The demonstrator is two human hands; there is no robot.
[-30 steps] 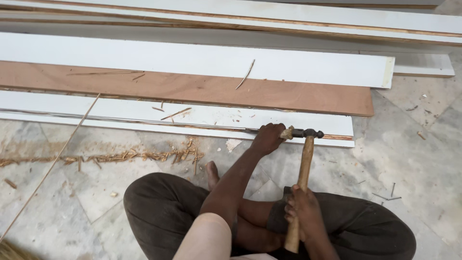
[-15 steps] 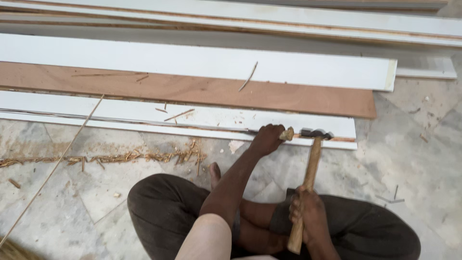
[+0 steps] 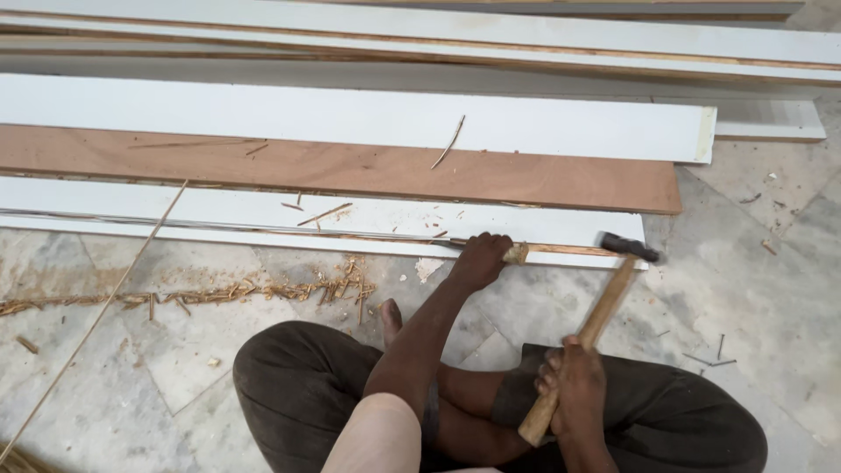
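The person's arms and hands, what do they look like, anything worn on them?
Both arms are bare all the way down: no sleeves show. The left hand and the right hand wear no gloves, and no watch, ring or band shows on them. Lower down, dark brown trousers cover the folded legs.

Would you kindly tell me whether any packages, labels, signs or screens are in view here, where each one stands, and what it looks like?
None in view. The frame shows only plain white boards, a bare brown wooden board, a hammer and wood shavings on the stone floor; nothing carries a label or print.
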